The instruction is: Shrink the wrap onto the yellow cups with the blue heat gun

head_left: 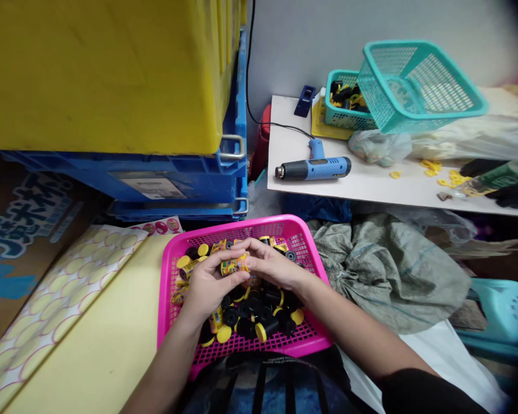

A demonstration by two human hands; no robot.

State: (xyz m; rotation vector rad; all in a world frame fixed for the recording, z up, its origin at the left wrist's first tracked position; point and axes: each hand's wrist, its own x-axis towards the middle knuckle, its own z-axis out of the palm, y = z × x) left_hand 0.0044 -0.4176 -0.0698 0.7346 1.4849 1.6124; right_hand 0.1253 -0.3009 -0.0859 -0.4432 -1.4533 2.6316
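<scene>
Between my two hands is a small cylindrical canister [234, 265] with a colourful yellow printed label. My left hand [209, 282] is closed around its left end, with the thumb along the near side. The fingers of my right hand [273, 264] curl over the top, and its thumb presses the right end. Both hands hover over a pink plastic basket [320, 287], which sits against my lap. Inside it lie several black canisters [267, 325] with yellow caps [224, 334], some with printed labels. My hands hide the basket's middle.
A blue heat gun [323, 168] lies on a white shelf [285, 138], its cord running up the wall. Two teal baskets [431, 115] stand behind it. Stacked yellow [112, 75] and blue crates [176, 190] rise ahead left. Round-sticker sheets [64, 305] lie left, a grey-green sack [384, 270] right.
</scene>
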